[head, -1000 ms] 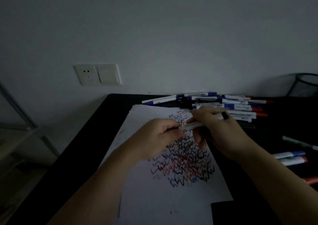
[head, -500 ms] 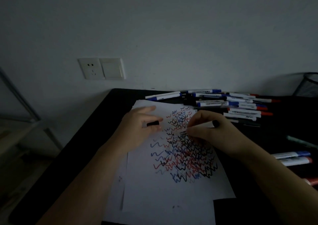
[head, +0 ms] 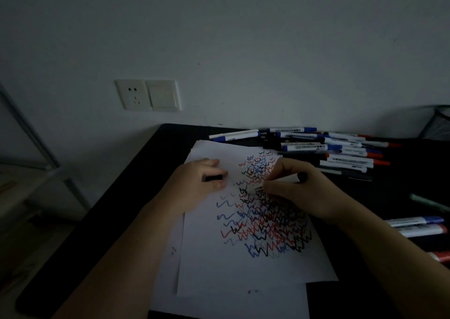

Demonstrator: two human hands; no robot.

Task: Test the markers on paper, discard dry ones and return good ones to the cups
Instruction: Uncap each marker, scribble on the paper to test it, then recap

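Head view: marker (head: 280,182) labels blurred, unreadable.

Left hand (head: 199,184): bare, no ring, no glove; short nails just visible on the fingertips.
Right hand (head: 299,192): bare as well, no ring or glove seen; knuckles rounded, detail lost in the dim light.
Left forearm (head: 126,257): uncovered from wrist to the lower frame edge; no sleeve, no watch, no band.
Right forearm (head: 379,253): uncovered likewise up to the frame corner; no sleeve or cuff in view.
Wrists: plain, without bracelet or strap.
Clothing: none inside the frame.
Markings: no tattoo, plaster or ink stain discernible in this low light.
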